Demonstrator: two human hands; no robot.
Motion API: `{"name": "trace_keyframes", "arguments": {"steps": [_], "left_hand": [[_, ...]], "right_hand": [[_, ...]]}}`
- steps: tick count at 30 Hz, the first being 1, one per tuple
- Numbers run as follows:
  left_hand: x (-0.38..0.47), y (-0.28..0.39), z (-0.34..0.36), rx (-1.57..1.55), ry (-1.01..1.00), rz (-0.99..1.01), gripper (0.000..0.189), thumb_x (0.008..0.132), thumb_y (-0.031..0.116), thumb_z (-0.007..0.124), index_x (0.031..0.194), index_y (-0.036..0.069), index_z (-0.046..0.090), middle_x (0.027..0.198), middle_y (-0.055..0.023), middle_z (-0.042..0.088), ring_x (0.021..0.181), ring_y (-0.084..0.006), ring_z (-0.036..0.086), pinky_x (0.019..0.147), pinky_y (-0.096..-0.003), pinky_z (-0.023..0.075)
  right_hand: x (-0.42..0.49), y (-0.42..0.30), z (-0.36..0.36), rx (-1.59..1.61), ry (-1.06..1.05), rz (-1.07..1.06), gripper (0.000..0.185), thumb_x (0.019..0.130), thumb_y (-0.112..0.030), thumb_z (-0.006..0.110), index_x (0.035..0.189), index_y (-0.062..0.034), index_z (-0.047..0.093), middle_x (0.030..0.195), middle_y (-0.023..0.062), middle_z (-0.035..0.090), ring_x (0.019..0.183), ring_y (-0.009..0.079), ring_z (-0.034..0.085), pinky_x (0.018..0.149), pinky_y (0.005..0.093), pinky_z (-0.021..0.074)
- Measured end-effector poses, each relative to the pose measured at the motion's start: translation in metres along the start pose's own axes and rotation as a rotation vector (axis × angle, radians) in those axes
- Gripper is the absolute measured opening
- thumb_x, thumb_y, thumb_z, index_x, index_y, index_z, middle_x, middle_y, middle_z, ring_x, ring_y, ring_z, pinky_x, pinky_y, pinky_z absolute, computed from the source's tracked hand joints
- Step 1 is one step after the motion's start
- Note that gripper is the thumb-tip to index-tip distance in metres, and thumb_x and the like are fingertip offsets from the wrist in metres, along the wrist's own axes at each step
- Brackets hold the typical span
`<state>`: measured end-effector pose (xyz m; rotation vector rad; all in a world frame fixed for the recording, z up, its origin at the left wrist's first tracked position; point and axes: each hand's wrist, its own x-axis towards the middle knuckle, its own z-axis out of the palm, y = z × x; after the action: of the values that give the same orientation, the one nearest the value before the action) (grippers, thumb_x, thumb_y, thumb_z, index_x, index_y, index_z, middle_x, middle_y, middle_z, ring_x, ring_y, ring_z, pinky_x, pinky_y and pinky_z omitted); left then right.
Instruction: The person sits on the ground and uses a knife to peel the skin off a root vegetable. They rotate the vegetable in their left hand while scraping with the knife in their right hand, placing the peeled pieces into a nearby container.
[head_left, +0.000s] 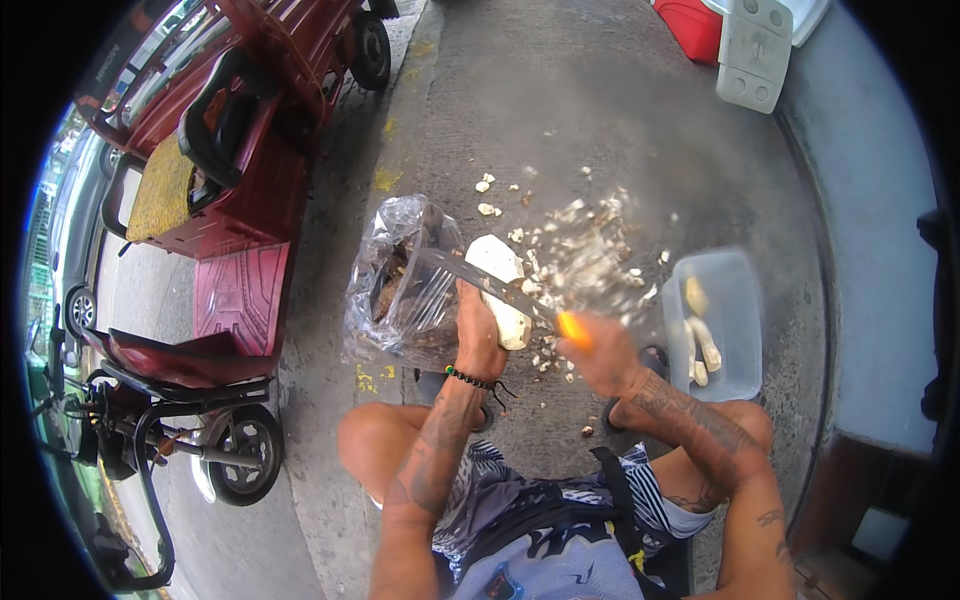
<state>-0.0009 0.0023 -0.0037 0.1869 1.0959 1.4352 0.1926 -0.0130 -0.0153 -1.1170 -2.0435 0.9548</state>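
Observation:
In my left hand (480, 334) is a large peeled white root (496, 262), held upright above the pavement. My right hand (604, 356) grips the orange handle of a long knife (499, 287), whose blade lies across the root. Both the right hand and the handle are blurred. A clear plastic bag (409, 217) with brown, unpeeled roots stands just left of my left hand. Pale peelings and chips (592, 247) lie scattered on the ground beyond my hands. To the right, a translucent plastic tub (739, 322) holds several peeled, yellowish-white pieces (705, 345).
A red cargo tricycle (247, 225) is parked along the left side. A pale blue wall (862, 225) runs along the right. Near its far end are a red container (686, 30) and a grey-white plastic lid (756, 56). My bent knees frame the work area.

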Motion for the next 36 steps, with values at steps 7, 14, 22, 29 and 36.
{"name": "trace_keyframes", "arguments": {"steps": [7, 14, 22, 29, 36], "left_hand": [[-0.004, 0.004, -0.003, -0.04, -0.01, -0.075, 0.057, 0.108, 0.05, 0.028, 0.132, 0.004, 0.051, 0.113, -0.0117, 0.065, 0.092, -0.0226, 0.066, 0.076, -0.037, 0.057], [-0.005, 0.015, -0.01, -0.013, -0.169, -0.11, 0.062, 0.105, 0.056, 0.031, 0.13, 0.004, 0.054, 0.107, -0.0106, 0.067, 0.092, -0.0251, 0.066, 0.075, -0.0385, 0.0567], [-0.008, 0.006, -0.003, -0.097, -0.158, -0.107, 0.063, 0.104, 0.06, 0.031, 0.128, 0.007, 0.055, 0.105, -0.0091, 0.066, 0.089, -0.0216, 0.065, 0.078, -0.0375, 0.0544], [-0.007, 0.006, -0.007, -0.109, -0.238, -0.141, 0.062, 0.104, 0.059, 0.031, 0.125, 0.007, 0.056, 0.105, -0.0082, 0.066, 0.088, -0.0202, 0.065, 0.077, -0.0356, 0.0548], [-0.009, 0.002, -0.008, -0.121, -0.148, -0.156, 0.057, 0.105, 0.054, 0.036, 0.127, 0.005, 0.055, 0.107, -0.0096, 0.066, 0.091, -0.0224, 0.066, 0.077, -0.0352, 0.0557]], "right_hand": [[0.005, 0.011, 0.005, -0.141, 0.083, 0.293, 0.049, 0.096, -0.049, 0.06, 0.084, -0.0018, 0.056, 0.07, 0.0167, 0.059, 0.061, 0.0343, 0.059, 0.057, 0.0443, 0.0448], [0.006, 0.006, -0.002, 0.135, 0.076, 0.342, 0.05, 0.097, -0.051, 0.058, 0.083, -0.0022, 0.057, 0.07, 0.0157, 0.061, 0.062, 0.034, 0.062, 0.057, 0.0431, 0.0455], [0.011, -0.015, -0.019, -0.26, -0.068, -0.143, 0.029, 0.082, -0.036, 0.075, 0.089, -0.0091, 0.067, 0.072, 0.0056, 0.064, 0.063, 0.0244, 0.064, 0.057, 0.0399, 0.0507], [0.015, -0.012, -0.015, -0.283, -0.081, -0.169, 0.044, 0.083, -0.05, 0.072, 0.08, -0.0076, 0.061, 0.069, 0.0094, 0.063, 0.06, 0.0273, 0.065, 0.053, 0.0397, 0.0505], [0.018, -0.003, -0.014, -0.215, -0.041, -0.092, 0.052, 0.088, -0.057, 0.067, 0.079, -0.006, 0.059, 0.068, 0.0117, 0.063, 0.06, 0.0303, 0.065, 0.055, 0.0406, 0.0506]]}}
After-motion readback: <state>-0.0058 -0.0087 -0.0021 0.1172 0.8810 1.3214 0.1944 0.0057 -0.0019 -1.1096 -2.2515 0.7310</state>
